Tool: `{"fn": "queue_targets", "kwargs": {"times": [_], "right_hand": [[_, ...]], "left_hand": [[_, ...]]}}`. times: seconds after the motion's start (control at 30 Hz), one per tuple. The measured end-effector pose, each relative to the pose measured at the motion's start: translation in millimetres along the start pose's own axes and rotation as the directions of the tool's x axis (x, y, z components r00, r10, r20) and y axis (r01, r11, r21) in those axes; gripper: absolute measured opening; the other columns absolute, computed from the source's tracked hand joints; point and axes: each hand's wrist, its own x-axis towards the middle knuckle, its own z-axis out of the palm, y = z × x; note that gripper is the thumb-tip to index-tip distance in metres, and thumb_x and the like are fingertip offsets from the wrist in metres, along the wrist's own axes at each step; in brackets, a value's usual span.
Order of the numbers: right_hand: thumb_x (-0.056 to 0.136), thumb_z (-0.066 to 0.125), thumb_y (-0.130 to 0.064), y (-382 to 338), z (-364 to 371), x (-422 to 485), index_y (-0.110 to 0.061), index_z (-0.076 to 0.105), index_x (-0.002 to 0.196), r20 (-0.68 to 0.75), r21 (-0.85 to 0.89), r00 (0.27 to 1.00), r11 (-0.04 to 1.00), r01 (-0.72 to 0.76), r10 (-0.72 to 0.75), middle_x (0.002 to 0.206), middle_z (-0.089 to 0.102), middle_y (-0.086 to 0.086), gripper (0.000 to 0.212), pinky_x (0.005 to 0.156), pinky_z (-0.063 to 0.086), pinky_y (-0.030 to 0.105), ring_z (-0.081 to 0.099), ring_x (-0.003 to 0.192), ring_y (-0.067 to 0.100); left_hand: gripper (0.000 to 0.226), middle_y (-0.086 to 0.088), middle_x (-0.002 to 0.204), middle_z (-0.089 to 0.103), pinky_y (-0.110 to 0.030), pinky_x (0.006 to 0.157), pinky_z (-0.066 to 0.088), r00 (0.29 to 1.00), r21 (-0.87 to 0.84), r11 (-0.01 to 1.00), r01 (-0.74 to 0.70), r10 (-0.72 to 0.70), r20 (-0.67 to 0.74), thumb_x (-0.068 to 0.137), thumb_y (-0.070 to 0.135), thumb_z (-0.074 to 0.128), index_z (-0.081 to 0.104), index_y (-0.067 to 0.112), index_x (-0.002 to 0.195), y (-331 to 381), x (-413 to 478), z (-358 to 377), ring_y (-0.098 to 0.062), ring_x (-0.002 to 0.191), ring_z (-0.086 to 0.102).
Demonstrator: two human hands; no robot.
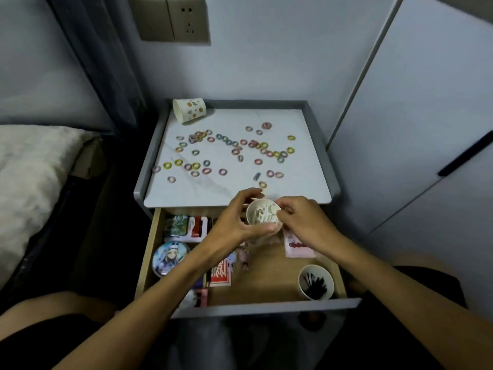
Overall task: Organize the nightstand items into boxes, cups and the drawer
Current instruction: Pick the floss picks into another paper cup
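Small white paper cup [262, 215], filled with pale, indistinct pieces, is held above the back of the open wooden drawer [266, 281], just below the front edge of the white marble-patterned nightstand top [298, 182]. The left hand [234, 222] grips the cup from the left and underneath, thumb over the far rim and fingers curled around its wall. The right hand [304, 222] meets the right rim with fingertips bunched together; whether they pinch the rim or one of the pieces inside cannot be told. A squeeze too firm would likely buckle the thin wall, and a tilt or a nudge from the right fingertips could spill the contents over the items in the drawer. Small colourful ring-shaped hair ties [196, 165] lie scattered across the top, some near its front edge, where a passing wrist could sweep them into the drawer.
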Motion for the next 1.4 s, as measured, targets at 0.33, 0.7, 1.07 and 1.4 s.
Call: {"fn": "queue_targets", "kwargs": {"times": [0.33, 0.7, 1.07, 1.4], "right_hand": [[0.100, 0.050, -0.017, 45, 41, -43, -0.019, 0.067, 0.113, 0.138, -0.179, 0.990, 0.983, 0.029, -0.004, 0.079, 0.066, -0.001, 0.021, 0.054, 0.047, 0.030, 0.060, 0.063, 0.013], [0.099, 0.052, -0.038, 56, 22, -33, -0.033, 0.067, 0.111, 0.021, -0.142, 1.000, 0.990, 0.002, 0.001, 0.104, 0.063, -0.003, 0.020, 0.071, 0.059, 0.040, 0.065, 0.075, 0.014], [0.098, 0.056, -0.033, 54, 30, -30, -0.031, 0.068, 0.113, 0.045, -0.138, 0.999, 0.990, -0.008, 0.015, 0.086, 0.055, -0.018, 0.019, 0.077, 0.058, 0.037, 0.062, 0.082, 0.007], [0.097, 0.057, -0.032, 53, 36, -29, -0.030, 0.069, 0.113, 0.033, -0.136, 0.997, 0.989, -0.058, 0.063, 0.081, 0.051, -0.017, 0.019, 0.076, 0.058, 0.037, 0.066, 0.071, 0.012]], "left_hand": [[0.022, 0.004, 0.075, 0.066, -0.024, 0.050, 0.053, 0.971, 0.557, 0.823, 0.110, -0.208, 0.115, 0.096, 0.002, 0.051, 0.069, 0.007, 0.108, -32, -20, 25, -0.005, 0.055, 0.065], [0.025, -0.011, 0.105, 0.072, -0.010, 0.053, 0.048, 0.949, 0.636, 0.765, 0.099, -0.266, 0.172, 0.093, -0.001, 0.056, 0.071, 0.003, 0.113, -71, -21, 52, -0.014, 0.073, 0.068], [0.035, -0.006, 0.128, 0.066, -0.022, 0.090, 0.048, 0.934, 0.601, 0.796, 0.073, -0.266, 0.239, 0.097, 0.010, 0.056, 0.063, 0.014, 0.131, -81, -18, 60, -0.016, 0.112, 0.062], [0.038, -0.003, 0.132, 0.063, -0.012, 0.073, 0.049, 0.918, 0.553, 0.824, 0.125, -0.307, 0.251, 0.099, 0.016, 0.057, 0.057, 0.015, 0.137, -76, -20, 53, -0.004, 0.086, 0.064]]}}
